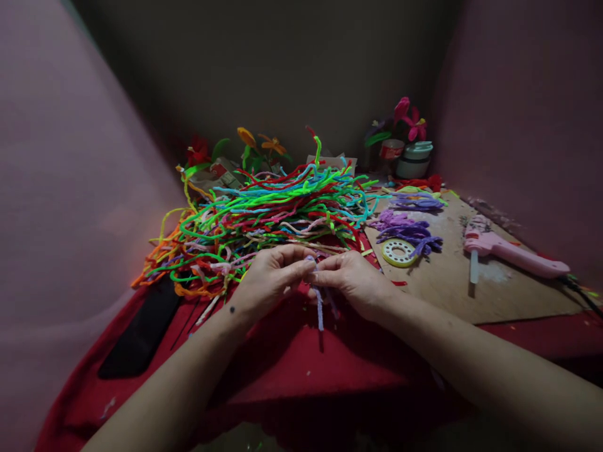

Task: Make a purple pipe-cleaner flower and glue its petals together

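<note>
A lavender pipe cleaner is pinched between my two hands, its end hanging down over the red cloth. My left hand grips it from the left with thumb and forefinger. From the right, the thumb and fingers of my right hand close on it too, and the fingertips almost meet. A second, darker purple strand hangs blurred just beside it. Right behind my hands lies a big tangled heap of pipe cleaners in green, red, blue, pink and orange.
On the right, a cardboard sheet bears a pink glue gun, a yellow-rimmed disc and bent purple pipe cleaners. A flat black object lies left on the red cloth. Pipe-cleaner flowers and a lidded jar stand behind.
</note>
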`<state>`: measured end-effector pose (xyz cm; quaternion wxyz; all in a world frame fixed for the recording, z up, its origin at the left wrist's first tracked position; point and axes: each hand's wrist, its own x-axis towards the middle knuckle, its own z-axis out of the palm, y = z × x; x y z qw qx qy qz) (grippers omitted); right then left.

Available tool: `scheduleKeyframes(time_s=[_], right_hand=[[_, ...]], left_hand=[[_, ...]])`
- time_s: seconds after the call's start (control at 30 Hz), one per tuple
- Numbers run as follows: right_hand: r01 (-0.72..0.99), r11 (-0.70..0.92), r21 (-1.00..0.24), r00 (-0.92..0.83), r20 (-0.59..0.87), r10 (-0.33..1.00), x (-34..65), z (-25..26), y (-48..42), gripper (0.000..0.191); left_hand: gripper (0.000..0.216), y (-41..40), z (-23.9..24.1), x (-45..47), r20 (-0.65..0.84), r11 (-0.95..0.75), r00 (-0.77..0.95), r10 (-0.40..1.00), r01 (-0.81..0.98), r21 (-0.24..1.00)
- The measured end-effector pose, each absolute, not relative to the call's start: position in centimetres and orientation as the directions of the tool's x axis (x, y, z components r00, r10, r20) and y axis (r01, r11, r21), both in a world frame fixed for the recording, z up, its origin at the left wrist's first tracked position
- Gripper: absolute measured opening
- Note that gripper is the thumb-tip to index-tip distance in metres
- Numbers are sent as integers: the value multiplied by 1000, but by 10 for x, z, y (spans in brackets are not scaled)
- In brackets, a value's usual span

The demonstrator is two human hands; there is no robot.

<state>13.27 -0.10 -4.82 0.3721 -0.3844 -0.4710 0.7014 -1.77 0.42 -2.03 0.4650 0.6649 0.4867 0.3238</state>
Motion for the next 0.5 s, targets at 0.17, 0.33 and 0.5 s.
scheduleKeyframes(time_s=[0.17, 0.33, 0.5], right_hand=[[-52, -272, -961, -439, -222, 871, 130, -50, -1, 12], [-41, -267, -963, -480, -215, 851, 129, -53, -1, 12], [-240, -339, -909, -410, -222, 885, 132, -51, 6, 10]], left_hand=[[17, 2, -22, -17, 279, -438, 345, 896, 591, 678], [17, 2, -23, -16, 348, -523, 391, 852, 662, 537], [15, 7, -19, -21, 288, -388, 282, 915, 427, 817]])
